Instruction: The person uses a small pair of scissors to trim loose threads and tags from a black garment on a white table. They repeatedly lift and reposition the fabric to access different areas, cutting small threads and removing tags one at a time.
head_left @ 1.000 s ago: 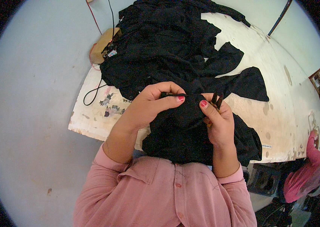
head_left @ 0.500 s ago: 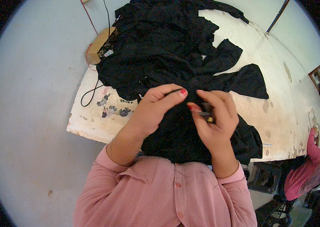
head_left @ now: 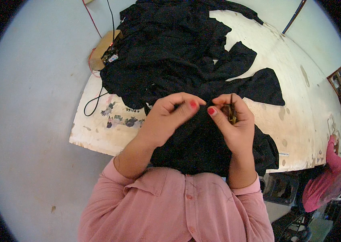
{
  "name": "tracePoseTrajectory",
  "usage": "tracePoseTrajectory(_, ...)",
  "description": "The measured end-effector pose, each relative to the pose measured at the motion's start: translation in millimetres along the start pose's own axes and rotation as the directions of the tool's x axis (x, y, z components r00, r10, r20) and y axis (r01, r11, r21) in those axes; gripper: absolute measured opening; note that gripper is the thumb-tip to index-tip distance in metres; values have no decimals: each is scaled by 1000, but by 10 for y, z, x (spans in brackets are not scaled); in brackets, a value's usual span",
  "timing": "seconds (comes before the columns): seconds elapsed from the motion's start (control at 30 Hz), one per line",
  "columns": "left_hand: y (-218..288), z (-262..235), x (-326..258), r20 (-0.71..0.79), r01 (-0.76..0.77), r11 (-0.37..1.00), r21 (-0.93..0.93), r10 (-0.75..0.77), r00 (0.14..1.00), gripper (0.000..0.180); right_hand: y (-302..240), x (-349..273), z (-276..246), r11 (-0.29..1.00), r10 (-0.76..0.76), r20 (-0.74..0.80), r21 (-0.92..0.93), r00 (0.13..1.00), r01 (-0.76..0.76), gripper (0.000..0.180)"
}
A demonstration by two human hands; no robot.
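Note:
Black garments (head_left: 166, 52) lie heaped over the table, and part of the dark cloth (head_left: 194, 141) spreads in front of me. Over this cloth my left hand (head_left: 170, 115) is closed, thumb and forefinger pinched together at a bit of black fabric. Close to its right, my right hand (head_left: 235, 121) is closed too, its thumb and forefinger tips near the same bit. A small brass-and-dark metal tool (head_left: 231, 115), perhaps thread snips, is tucked in the right palm under the curled fingers. Exactly what lies between the fingertips is too small to make out.
The pale, stained table (head_left: 295, 121) curves away to the right. At its left edge stands a brown box (head_left: 104, 50) with wires and a black cord loop (head_left: 94, 103). A person in pink (head_left: 327, 181) is at the far right, near a dark crate (head_left: 281, 187).
My right hand has turned and its fingertips have come nearer the left ones. The tool in its palm shows more. My left hand has shifted slightly; the garments stay put.

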State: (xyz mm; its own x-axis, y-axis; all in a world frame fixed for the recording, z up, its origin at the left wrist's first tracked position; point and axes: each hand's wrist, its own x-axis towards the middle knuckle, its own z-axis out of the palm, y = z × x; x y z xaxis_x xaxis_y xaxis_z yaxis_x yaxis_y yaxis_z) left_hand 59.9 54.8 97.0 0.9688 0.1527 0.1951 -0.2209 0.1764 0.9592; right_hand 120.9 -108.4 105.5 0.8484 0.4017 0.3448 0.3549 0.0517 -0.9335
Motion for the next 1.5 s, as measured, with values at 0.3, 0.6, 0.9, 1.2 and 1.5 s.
tracePoseTrajectory(0.3, -46, 12, 15, 22, -344, 689, 638, 431, 902, 18, 6, -48, -55, 818, -362, 25, -472, 932, 330, 39)
tracePoseTrajectory(0.6, -64, 26, -20, 124, -561, 449, 695, 694, 709, 23, -82, -219, 37, 692, -413, 46, -633, 910, 346, 37)
tracePoseTrajectory(0.9, -59, 15, -27, 92, -544, 482, 687, 684, 724, 22, 7, -189, 26, 606, -520, 75, -670, 851, 429, 37)
tracePoseTrajectory(1.2, 58, -200, -52, 90, -441, 691, 573, 481, 872, 25, 338, -213, 56, 872, 98, -7, -481, 995, -89, 93)
tracePoseTrajectory(1.5, 312, -748, -495, 679, -347, 734, 584, -208, 704, 18, -155, -87, -991, 782, 98, 67, -623, 993, -35, 50)
